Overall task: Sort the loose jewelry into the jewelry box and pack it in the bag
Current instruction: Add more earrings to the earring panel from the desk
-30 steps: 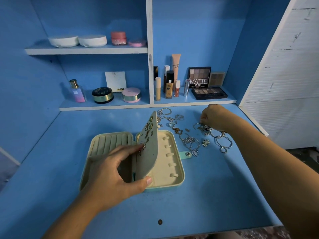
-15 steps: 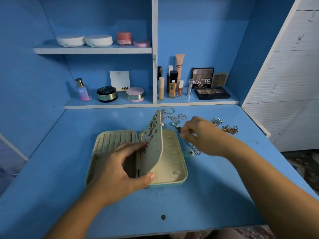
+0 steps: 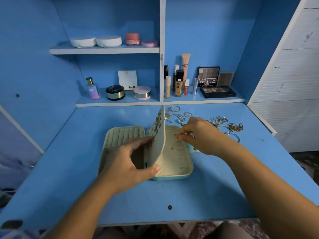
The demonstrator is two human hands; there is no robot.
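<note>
A mint and cream jewelry box [image 3: 174, 163] lies open on the blue desk. My left hand [image 3: 127, 163] holds its cream middle flap [image 3: 158, 135] upright; several earrings hang on the flap's left face. My right hand [image 3: 198, 135] hovers over the box's right half, its thumb and forefinger pinched on a small piece of jewelry too small to identify. Loose jewelry [image 3: 226, 125], silver rings, chains and a gold chain, lies scattered on the desk behind and right of the box. No bag is in view.
A low shelf behind the desk carries a perfume bottle [image 3: 93, 89], round compacts [image 3: 142, 92], makeup tubes [image 3: 178, 83] and eyeshadow palettes [image 3: 217, 91]. A higher shelf holds white round cases [image 3: 95, 41]. A white slatted panel [image 3: 293, 80] stands at the right.
My right hand left the loose jewelry at the right, came left with a small piece pinched in its fingers, and now sits over the box's right half. My left hand kept the flap upright.
</note>
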